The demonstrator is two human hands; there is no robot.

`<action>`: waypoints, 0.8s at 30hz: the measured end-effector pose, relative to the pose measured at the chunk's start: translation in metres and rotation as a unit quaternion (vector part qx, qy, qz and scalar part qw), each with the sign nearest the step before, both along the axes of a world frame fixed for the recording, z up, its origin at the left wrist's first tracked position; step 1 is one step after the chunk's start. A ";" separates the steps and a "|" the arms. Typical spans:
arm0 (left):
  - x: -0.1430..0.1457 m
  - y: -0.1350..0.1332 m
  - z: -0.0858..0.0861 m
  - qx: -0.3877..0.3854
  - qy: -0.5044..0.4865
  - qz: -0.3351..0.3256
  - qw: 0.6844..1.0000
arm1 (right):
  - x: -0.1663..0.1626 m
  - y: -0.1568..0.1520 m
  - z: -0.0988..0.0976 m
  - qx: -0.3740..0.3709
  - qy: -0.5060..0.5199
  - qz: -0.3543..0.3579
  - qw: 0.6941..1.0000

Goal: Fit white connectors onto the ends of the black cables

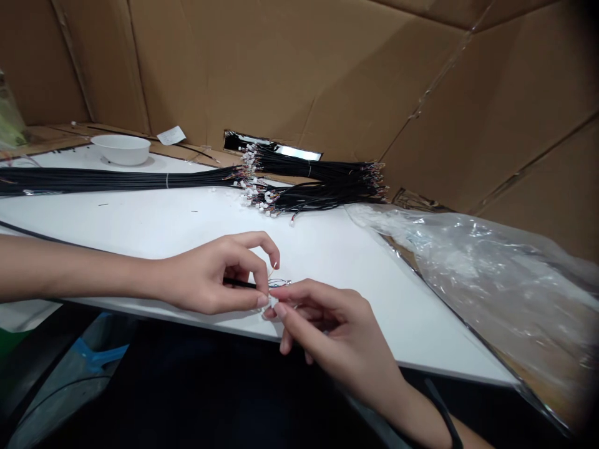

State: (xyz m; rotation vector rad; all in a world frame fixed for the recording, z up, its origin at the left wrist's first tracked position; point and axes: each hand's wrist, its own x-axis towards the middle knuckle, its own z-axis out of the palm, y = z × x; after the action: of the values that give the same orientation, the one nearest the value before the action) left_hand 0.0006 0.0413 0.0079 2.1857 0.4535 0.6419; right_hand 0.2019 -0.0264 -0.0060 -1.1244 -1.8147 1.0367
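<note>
Near the front edge of the white table, my left hand (219, 274) is closed around a black cable (240, 284), thumb and index finger pinching its end. Thin coloured wires (279, 282) fan out of that end to the right, and one orange wire sticks up by the curled fingers. My right hand (332, 321) meets the left, its thumb and index finger closed on a small white connector (272, 301). The fingertips partly cover the connector, so I cannot tell which wires sit in it.
Bundled black cables (318, 196) with white connectors lie at the back, beside a long cable bundle (116, 179) on the left. A white bowl (121, 149) and a paper slip (171, 135) stand behind. Clear plastic sheeting (486, 262) covers the right side; cardboard walls (299, 68) enclose the table.
</note>
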 end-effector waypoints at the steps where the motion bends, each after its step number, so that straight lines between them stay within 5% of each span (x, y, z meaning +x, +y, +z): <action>1: 0.000 -0.001 0.000 -0.003 0.001 0.006 1.000 | 0.001 0.000 0.000 -0.005 0.003 0.002 1.000; 11: 0.001 0.002 -0.001 -0.067 -0.041 0.047 0.996 | 0.003 0.000 -0.002 -0.024 0.019 -0.010 0.999; 24: -0.001 0.002 0.000 -0.030 -0.041 0.021 0.998 | 0.002 0.002 -0.001 -0.039 0.023 -0.015 0.999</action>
State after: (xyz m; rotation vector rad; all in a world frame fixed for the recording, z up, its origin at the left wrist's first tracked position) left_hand -0.0003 0.0435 0.0082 2.0899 0.4706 0.7287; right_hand 0.2037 -0.0248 -0.0072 -1.1612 -1.7296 1.1156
